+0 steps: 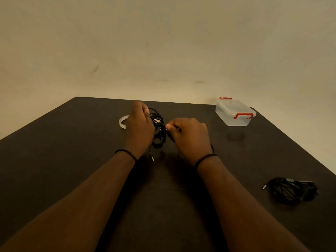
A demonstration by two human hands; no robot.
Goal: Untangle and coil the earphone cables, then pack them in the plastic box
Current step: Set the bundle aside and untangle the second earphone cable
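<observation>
- Centre frame: left hand [140, 124] grips a tangled earphone cable [158, 124]; right hand [189, 135] pinches one strand.
- Upper right: lidded plastic box [234, 113] stands on the dark surface [72, 160].
- Lower right: a second cable bundle [291, 191] lies apart.

A dark, matte brown table [72, 160] fills the lower view, its far edge against a plain beige wall [163, 42]. A small white tape ring [122, 122] lies flat on the table, toward its far side.
</observation>
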